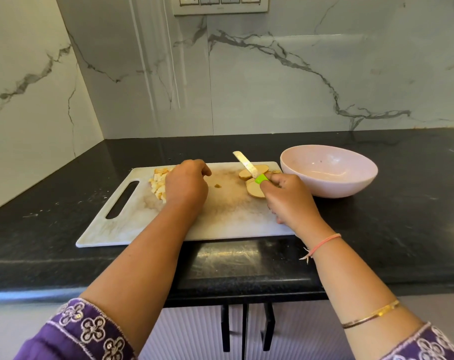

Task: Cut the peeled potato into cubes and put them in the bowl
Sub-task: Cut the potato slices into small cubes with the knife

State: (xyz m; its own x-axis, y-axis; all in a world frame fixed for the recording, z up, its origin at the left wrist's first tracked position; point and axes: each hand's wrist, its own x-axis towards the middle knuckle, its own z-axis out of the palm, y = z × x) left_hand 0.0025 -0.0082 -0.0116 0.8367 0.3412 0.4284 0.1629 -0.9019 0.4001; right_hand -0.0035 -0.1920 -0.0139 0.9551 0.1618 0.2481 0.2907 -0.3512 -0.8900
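Observation:
A white cutting board (226, 219) lies on the black counter. A heap of potato cubes (159, 184) sits at its far left, partly hidden by my left hand (187, 185), whose curled fingers rest beside the heap; whether they hold any cubes is hidden. Potato slices (254, 189) lie at the board's far right. My right hand (288, 198) grips a green-handled knife (246, 166), its blade pointing away over the slices. An empty pink bowl (330, 183) stands just right of the board. A small potato crumb (217, 186) lies mid-board.
The black counter (402, 229) runs to marble walls at the back and left. A switch panel (220, 3) is on the back wall. Cabinet doors with dark handles (244, 328) are below the counter's front edge.

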